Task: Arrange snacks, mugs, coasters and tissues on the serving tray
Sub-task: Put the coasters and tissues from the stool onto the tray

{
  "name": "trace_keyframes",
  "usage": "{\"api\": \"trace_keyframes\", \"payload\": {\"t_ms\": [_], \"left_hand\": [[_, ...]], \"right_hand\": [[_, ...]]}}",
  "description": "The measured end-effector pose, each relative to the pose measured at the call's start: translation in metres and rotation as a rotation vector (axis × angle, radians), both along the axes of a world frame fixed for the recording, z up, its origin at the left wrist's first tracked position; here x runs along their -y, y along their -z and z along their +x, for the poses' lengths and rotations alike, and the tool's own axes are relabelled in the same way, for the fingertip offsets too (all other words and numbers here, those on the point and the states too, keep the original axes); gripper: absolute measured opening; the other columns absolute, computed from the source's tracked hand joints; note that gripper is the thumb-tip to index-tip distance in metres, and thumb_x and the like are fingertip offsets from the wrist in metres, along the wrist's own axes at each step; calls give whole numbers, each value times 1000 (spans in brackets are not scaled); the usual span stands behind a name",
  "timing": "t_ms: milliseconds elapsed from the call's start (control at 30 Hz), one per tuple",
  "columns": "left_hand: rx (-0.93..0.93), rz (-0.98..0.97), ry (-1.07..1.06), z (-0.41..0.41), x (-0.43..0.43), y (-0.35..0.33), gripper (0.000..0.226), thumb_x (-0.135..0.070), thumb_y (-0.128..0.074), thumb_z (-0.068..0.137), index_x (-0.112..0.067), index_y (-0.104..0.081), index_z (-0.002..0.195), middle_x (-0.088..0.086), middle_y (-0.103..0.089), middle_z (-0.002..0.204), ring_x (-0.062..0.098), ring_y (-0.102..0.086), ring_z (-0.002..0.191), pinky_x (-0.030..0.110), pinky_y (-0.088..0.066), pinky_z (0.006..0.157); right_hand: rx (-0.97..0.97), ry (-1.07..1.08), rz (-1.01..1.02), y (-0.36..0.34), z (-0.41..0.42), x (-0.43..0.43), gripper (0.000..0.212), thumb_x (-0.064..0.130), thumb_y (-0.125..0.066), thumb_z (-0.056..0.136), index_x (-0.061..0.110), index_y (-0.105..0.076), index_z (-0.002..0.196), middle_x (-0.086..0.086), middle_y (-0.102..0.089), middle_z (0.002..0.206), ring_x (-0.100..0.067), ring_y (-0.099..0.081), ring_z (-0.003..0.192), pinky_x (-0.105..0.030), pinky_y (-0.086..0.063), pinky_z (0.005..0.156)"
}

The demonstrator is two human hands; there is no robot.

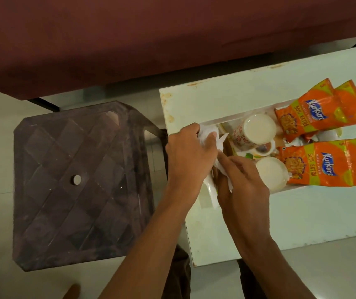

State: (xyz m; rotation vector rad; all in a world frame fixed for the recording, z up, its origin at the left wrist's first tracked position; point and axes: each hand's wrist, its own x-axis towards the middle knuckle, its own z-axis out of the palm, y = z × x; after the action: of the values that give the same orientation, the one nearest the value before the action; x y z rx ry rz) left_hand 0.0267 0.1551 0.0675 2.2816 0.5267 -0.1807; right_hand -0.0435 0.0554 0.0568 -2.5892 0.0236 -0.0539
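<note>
Left hand (185,154) and right hand (245,184) on bare forearms (151,244); dark brown trousers (182,275).

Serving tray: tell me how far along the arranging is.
Done: two mugs sit in the tray, and orange snack packets lie across its right end. In hand: the left hand and right hand both hold a white tissue at the tray's left end. Left: setting the tissue down; coasters cannot be made out clearly, so they may still be missing.
</note>
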Motion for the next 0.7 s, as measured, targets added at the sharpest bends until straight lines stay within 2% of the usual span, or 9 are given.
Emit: {"api": "trace_keyframes", "payload": {"t_ms": [100,167,233,333,400,467,533,600,700], "left_hand": [[25,51,55,11,17,10,27,-42,-66,91,-17,-72,97,1,-75,100,3,-48,60,21,-44,76],[7,26,66,16,24,18,25,-41,-67,90,-17,-69,83,3,-71,86,13,-60,69,28,-53,74],[-32,27,95,19,30,26,27,-38,-66,91,-16,-63,75,-1,-63,75,20,-65,77,35,-58,75],[-65,54,116,24,33,37,37,-33,-66,91,-10,-58,63,-3,-53,59,17,-58,61,33,-52,68],[-70,49,107,26,34,43,49,-29,-67,91,-11,-45,50,-3,-40,48,14,-43,46,28,-39,57],[-74,65,115,27,35,46,55,-29,-66,91,-14,-38,46,-3,-35,45,14,-37,43,24,-27,51],[-82,90,127,28,37,51,57,-31,-64,92,-15,-37,45,-3,-36,45,13,-37,44,22,-25,50],[-84,94,118,28,37,54,56,-33,-63,94,-10,-43,46,0,-41,44,14,-41,44,26,-33,54],[-110,68,117,26,34,55,53,-40,-57,97,-2,-67,61,9,-67,57,21,-63,56,36,-54,69]], "right_hand": [[9,85,-120,6,3,15,26,19,-71,83,11,-67,108,-7,-72,102,-28,-65,91,-34,-54,66],[-53,114,-94,11,5,20,21,19,-69,86,12,-65,105,-6,-71,100,-26,-63,89,-33,-52,63],[-114,106,-46,19,6,24,20,17,-67,88,11,-65,107,-7,-70,104,-26,-63,92,-35,-53,69],[-155,78,-2,29,9,27,20,14,-65,89,8,-66,109,-9,-69,107,-27,-64,95,-37,-57,76],[-162,69,20,34,12,29,21,10,-66,88,6,-68,108,-11,-69,105,-29,-66,90,-39,-57,74],[-176,64,26,39,14,31,23,7,-70,84,3,-68,107,-14,-69,103,-31,-67,86,-39,-58,72],[-205,55,22,43,14,31,26,7,-71,83,4,-68,109,-14,-69,104,-30,-67,87,-39,-58,73],[-210,42,26,46,14,31,25,9,-69,86,6,-68,111,-13,-68,105,-29,-66,89,-38,-57,74],[-194,40,22,47,14,30,21,12,-64,90,8,-67,110,-10,-67,104,-25,-65,87,-33,-55,72]]}}
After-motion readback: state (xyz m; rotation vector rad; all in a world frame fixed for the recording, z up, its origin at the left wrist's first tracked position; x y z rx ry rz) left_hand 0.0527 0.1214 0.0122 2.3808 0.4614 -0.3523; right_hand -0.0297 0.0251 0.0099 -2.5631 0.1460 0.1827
